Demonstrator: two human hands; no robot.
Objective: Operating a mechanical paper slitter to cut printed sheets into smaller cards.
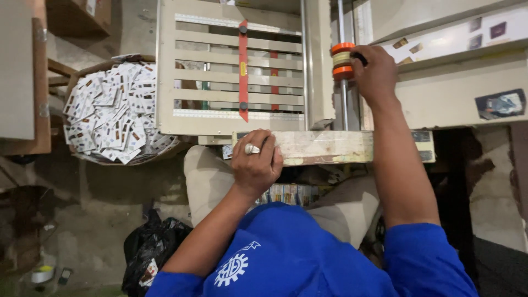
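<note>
Cards (113, 113), small and mostly white, fill a round basket (74, 74) well to the left of my left hand, heaped loosely and spilling toward its rim. Below that basket, beside my left forearm, I see a black plastic bag (151, 247) on the floor. Above my left hand stands the pale slatted frame (231, 82) of the machine, with a red strip (243, 71) running upright down its slats.

My left hand (256, 162), a ring on one finger, lies curled over the left end of a worn pale bar (330, 147) at the machine's front edge, fingers folded down on it and pressing. The bar runs on to the right, passing under my right forearm.

Between the two hands a thin metal rod (344, 104) rises upright. My right hand (377, 71), well above and to the right of the left, is closed around an orange-and-cream knob (342, 58) on that rod, gripping it from the right side. Right of this hand I see a pale panel (462, 93) bearing a few dark stickers.
</note>
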